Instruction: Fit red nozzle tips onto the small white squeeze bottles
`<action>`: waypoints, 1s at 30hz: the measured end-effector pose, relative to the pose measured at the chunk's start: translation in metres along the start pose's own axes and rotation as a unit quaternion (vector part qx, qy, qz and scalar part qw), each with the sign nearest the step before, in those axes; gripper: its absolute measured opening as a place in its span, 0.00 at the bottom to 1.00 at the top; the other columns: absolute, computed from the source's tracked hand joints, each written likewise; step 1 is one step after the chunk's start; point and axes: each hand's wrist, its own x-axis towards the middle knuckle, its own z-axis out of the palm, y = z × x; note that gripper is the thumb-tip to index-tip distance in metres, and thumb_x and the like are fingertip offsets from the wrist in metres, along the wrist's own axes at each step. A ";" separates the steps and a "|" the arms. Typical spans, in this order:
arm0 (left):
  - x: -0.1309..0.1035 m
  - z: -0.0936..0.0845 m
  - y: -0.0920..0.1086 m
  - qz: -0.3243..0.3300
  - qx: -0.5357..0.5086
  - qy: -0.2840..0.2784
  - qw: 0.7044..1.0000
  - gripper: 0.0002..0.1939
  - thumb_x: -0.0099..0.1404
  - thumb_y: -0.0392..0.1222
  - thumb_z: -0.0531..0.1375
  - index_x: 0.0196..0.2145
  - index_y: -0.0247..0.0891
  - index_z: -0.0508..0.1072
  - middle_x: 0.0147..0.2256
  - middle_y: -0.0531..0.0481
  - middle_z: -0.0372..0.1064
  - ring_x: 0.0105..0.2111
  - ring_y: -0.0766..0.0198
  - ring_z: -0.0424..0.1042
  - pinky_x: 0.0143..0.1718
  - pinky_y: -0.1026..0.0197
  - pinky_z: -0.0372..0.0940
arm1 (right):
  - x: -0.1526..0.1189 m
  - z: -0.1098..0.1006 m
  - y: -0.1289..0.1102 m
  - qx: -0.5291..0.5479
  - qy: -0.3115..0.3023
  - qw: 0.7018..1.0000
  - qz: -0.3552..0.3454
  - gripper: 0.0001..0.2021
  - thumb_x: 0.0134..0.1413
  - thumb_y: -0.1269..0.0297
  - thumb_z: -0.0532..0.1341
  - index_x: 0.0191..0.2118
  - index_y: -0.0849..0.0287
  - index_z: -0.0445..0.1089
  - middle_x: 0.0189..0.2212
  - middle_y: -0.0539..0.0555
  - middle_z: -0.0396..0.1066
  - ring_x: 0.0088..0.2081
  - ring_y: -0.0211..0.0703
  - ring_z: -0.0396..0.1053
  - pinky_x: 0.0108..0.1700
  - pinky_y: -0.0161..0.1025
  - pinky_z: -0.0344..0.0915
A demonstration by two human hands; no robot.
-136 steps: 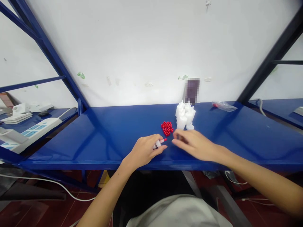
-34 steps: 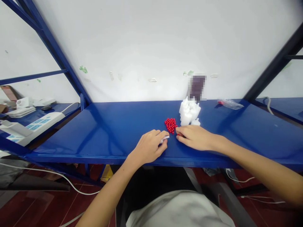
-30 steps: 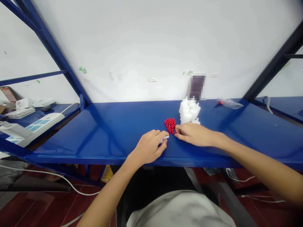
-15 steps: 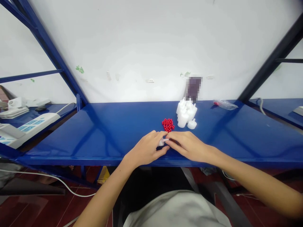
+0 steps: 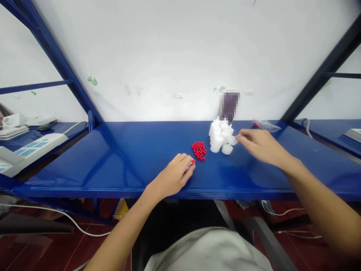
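Observation:
My left hand (image 5: 180,173), near the front edge of the blue table, is closed around a small white bottle (image 5: 188,165), mostly hidden by the fingers. A red tip cap (image 5: 193,161) shows at the end of its nozzle. Just beyond lies a loose pile of small red caps (image 5: 199,149). Over to the right, my right hand (image 5: 255,145) pinches the narrow end of another white bottle (image 5: 232,140), at the near right side of a cluster of upright white bottles (image 5: 216,141). A separate white bottle (image 5: 227,149) sits in front of the cluster.
Behind the bottles, a dark blurred rectangle (image 5: 229,105) stands against the white wall. A clear plastic bag (image 5: 266,125) with something red in it lies at the back right. Blue frame posts rise at both sides. A white power strip (image 5: 42,150) is at the left.
My right hand has left the nozzle beside my left hand and moved right to the bottle cluster. A red cap now shows on the bottle in my left hand.

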 end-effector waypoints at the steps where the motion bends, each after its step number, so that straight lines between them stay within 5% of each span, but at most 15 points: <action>1: 0.000 0.000 -0.001 0.004 0.005 0.000 1.000 0.11 0.76 0.42 0.45 0.38 0.39 0.64 0.39 0.48 0.66 0.38 0.61 0.63 0.43 0.58 0.61 | 0.002 0.002 0.000 -0.019 -0.008 0.999 0.024 0.16 0.65 0.59 0.48 0.25 0.56 0.57 0.23 0.55 0.66 0.26 0.44 0.59 0.30 0.42 0.50; 3: 0.000 0.001 -0.002 0.011 0.018 -0.001 1.000 0.11 0.76 0.43 0.46 0.38 0.38 0.64 0.38 0.48 0.67 0.38 0.61 0.64 0.42 0.59 0.61 | 0.006 0.008 -0.002 -0.058 -0.009 0.995 0.082 0.16 0.64 0.60 0.50 0.24 0.57 0.57 0.24 0.55 0.68 0.27 0.44 0.60 0.30 0.42 0.50; 6: -0.001 0.003 -0.003 0.015 0.034 -0.007 0.999 0.12 0.76 0.44 0.47 0.38 0.38 0.65 0.36 0.50 0.68 0.35 0.63 0.65 0.38 0.60 0.60 | 0.009 0.012 -0.004 -0.075 -0.037 0.992 0.090 0.17 0.64 0.59 0.51 0.24 0.57 0.59 0.25 0.57 0.69 0.28 0.47 0.62 0.30 0.42 0.50; 9: -0.002 0.004 -0.003 0.009 0.048 -0.012 0.999 0.12 0.75 0.45 0.48 0.37 0.38 0.66 0.32 0.52 0.69 0.30 0.64 0.66 0.34 0.61 0.58 | 0.005 0.012 -0.004 -0.063 0.006 0.995 0.076 0.18 0.64 0.54 0.52 0.24 0.55 0.59 0.25 0.57 0.69 0.27 0.48 0.62 0.29 0.43 0.51; 13: -0.002 0.005 -0.002 0.001 0.053 -0.009 0.999 0.11 0.73 0.46 0.51 0.36 0.39 0.67 0.32 0.53 0.71 0.29 0.65 0.68 0.31 0.62 0.56 | -0.007 0.015 -0.021 -0.032 0.056 0.998 -0.019 0.19 0.65 0.54 0.50 0.24 0.54 0.57 0.19 0.52 0.65 0.23 0.44 0.59 0.33 0.45 0.54; 21: -0.003 0.006 -0.007 0.023 0.018 -0.014 0.999 0.03 0.68 0.40 0.56 0.36 0.39 0.65 0.34 0.51 0.71 0.32 0.63 0.69 0.34 0.62 0.59 | -0.023 0.051 -0.083 0.100 -0.140 0.967 -0.187 0.13 0.66 0.53 0.54 0.36 0.56 0.63 0.24 0.48 0.68 0.24 0.38 0.62 0.28 0.36 0.52; 30: -0.002 0.005 -0.009 0.037 0.005 -0.055 0.998 0.05 0.68 0.38 0.56 0.33 0.39 0.64 0.32 0.52 0.69 0.31 0.63 0.67 0.33 0.61 0.59 | -0.007 0.065 -0.087 0.032 -0.101 0.938 -0.329 0.20 0.71 0.53 0.47 0.35 0.59 0.67 0.30 0.53 0.69 0.28 0.38 0.63 0.31 0.37 0.54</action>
